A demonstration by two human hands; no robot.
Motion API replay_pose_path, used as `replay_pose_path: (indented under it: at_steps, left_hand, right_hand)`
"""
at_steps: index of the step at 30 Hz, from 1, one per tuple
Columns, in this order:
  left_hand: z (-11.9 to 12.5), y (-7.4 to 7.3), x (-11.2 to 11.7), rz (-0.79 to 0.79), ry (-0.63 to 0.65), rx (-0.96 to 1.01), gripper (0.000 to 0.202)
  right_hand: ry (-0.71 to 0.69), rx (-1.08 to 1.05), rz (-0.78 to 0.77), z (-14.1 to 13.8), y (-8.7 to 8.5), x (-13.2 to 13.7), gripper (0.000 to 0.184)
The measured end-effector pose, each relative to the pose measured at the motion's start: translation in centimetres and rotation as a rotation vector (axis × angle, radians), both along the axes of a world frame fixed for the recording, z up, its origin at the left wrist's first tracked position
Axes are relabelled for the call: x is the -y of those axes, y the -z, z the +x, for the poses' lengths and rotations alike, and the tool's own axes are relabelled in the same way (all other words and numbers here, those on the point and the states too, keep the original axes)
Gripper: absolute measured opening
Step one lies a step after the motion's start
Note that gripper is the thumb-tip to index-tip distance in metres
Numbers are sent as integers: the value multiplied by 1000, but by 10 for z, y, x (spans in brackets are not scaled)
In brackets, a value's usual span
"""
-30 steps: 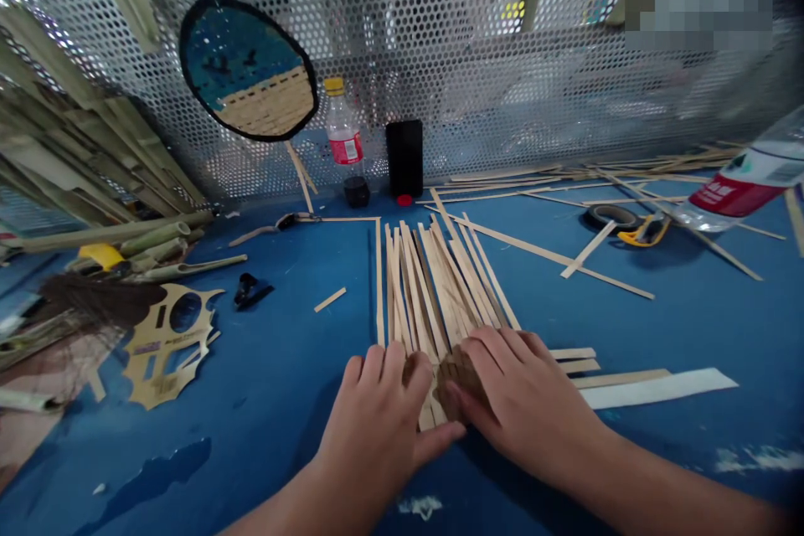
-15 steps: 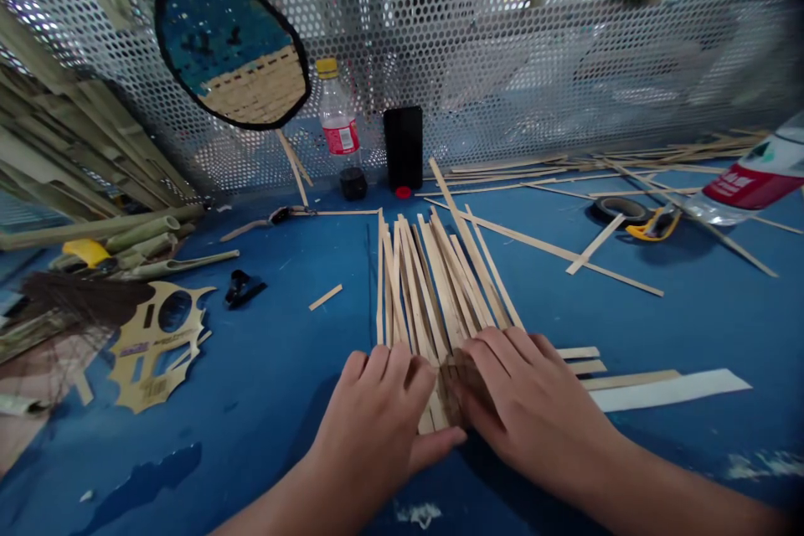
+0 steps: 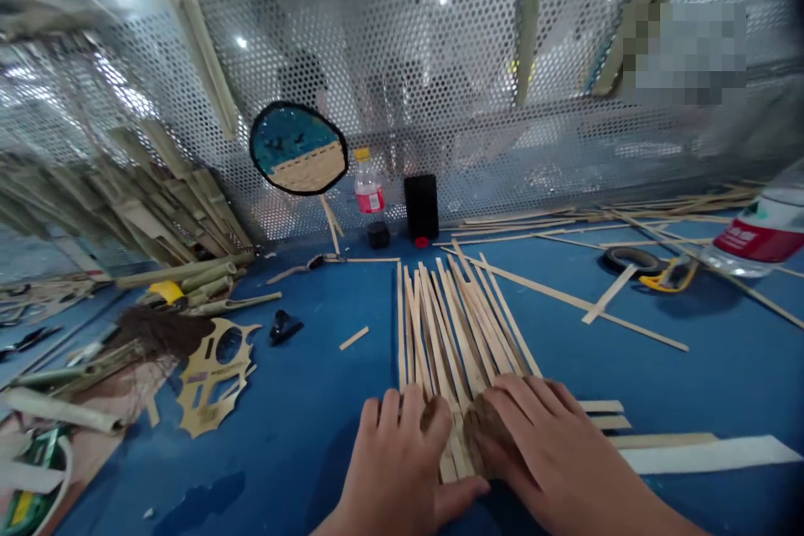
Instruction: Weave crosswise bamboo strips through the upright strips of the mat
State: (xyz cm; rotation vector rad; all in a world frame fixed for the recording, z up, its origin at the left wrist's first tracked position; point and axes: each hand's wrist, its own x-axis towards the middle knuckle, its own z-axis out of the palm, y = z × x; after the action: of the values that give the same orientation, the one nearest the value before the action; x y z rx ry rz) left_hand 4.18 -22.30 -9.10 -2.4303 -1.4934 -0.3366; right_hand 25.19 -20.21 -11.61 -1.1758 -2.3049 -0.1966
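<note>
Many thin bamboo strips (image 3: 463,343) lie side by side on the blue table, fanning out toward the far side. At their near end, my left hand (image 3: 399,461) curls its fingers over the left edge, its thumb stretched across the front. My right hand (image 3: 553,444) is bent over the right side of the same bundle, fingertips pressed onto the strips. Between the two hands a small piece of the strips shows; what lies under the palms is hidden. Crosswise strips (image 3: 609,421) and a wide white strip (image 3: 709,454) stick out beyond my right hand.
A round painted fan (image 3: 300,149), a cola bottle (image 3: 369,199) and a black phone (image 3: 421,208) stand by the perforated metal screen. To the right are black tape (image 3: 628,258), a yellow cutter (image 3: 669,276) and a water bottle (image 3: 763,234). Bamboo pieces (image 3: 210,280) lie left.
The view has tilted up and swung left, so the table things sit lower and farther right. Both hands stay on the near end of the strips, nearly unmoved against them.
</note>
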Motion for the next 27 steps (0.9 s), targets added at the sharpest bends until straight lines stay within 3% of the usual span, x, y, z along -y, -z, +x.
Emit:
replay_pose_path:
  at_steps: [5,12,27]
  left_hand:
    - [0,4,2,26,-24,-22,70]
    - [-4,9,-6,42,72,-9,71]
    - [-4,6,-13,-50,112,17,63]
  right_hand:
    - [-27,-22,101,-1,3,-3,20]
    - [-50,32,70,-2,-2,-6,10]
    - [35,49,69,-11,2,-14,8]
